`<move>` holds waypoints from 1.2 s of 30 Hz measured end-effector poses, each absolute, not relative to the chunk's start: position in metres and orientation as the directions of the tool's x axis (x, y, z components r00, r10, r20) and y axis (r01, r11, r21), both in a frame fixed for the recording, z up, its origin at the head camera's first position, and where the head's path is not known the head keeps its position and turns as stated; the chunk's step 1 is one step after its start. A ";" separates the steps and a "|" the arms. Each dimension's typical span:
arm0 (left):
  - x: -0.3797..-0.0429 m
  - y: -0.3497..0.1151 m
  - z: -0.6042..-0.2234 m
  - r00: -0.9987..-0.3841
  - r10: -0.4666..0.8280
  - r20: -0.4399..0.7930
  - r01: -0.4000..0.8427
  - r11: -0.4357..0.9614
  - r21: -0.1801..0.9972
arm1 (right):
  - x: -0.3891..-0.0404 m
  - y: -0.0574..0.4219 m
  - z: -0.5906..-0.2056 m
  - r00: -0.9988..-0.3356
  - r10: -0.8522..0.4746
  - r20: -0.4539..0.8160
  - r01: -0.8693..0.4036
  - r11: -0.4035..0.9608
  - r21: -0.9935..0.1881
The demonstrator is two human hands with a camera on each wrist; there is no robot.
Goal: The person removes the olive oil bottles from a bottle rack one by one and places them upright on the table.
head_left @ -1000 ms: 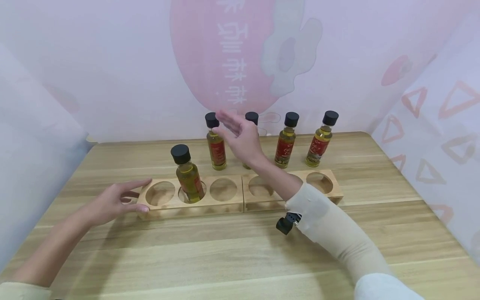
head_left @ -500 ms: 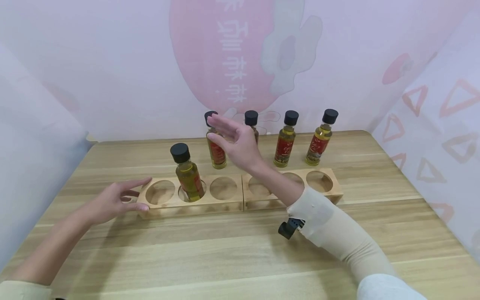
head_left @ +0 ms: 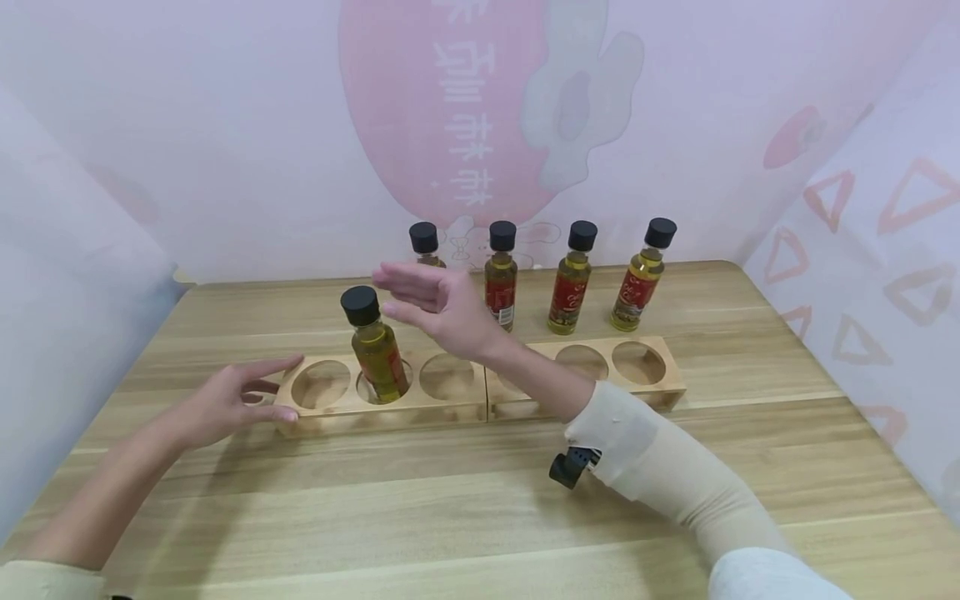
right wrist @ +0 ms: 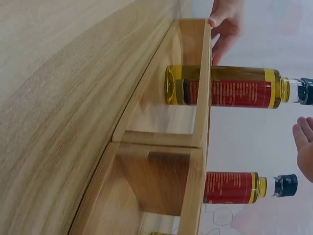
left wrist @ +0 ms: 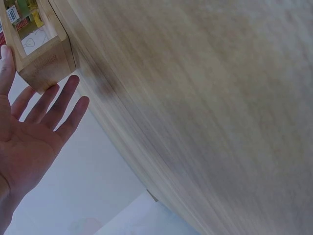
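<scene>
A bottle of olive oil [head_left: 384, 367] with a black cap stands in the middle hole of the left wooden rack [head_left: 427, 414]. My left hand [head_left: 216, 406] holds this rack by its left end, thumb at the front corner and index finger at the back; in the left wrist view its other fingers [left wrist: 72, 87] are spread. Just right of that bottle's cap hovers my right hand [head_left: 450, 312], fingers extended and holding nothing. It partly hides another oil bottle [head_left: 426, 240] behind it. In the right wrist view, a gap separates the right hand [right wrist: 306, 152] from the bottle cap [right wrist: 306, 91].
Three more oil bottles [head_left: 500, 287] [head_left: 568, 292] [head_left: 637, 287] with red labels stand behind the racks. A second rack [head_left: 667, 375] with round holes adjoins the first on the right. Pale patterned walls [head_left: 247, 150] border the wooden table [head_left: 390, 517].
My right hand has moved left and down, from in front of the back bottles toward the cap of the bottle in the rack. The left hand stays at the rack's end.
</scene>
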State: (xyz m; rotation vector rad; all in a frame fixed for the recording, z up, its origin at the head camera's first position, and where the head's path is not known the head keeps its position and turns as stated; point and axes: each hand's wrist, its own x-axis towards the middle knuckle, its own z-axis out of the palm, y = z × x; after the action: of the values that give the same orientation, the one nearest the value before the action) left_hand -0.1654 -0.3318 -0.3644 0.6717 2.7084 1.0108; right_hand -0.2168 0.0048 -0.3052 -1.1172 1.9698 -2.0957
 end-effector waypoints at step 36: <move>-0.165 -0.332 -0.365 -0.890 0.456 -0.011 0.336 0.671 0.661 | -0.213 -0.019 -0.307 -0.721 -0.563 0.404 -0.373 -0.176 -0.911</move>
State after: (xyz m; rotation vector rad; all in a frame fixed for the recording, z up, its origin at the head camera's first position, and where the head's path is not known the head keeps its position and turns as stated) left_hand -0.1650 -0.3320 -0.3647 0.6476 2.7089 1.0197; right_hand -0.2131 -0.0188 -0.3069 -1.1035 1.9191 -2.0249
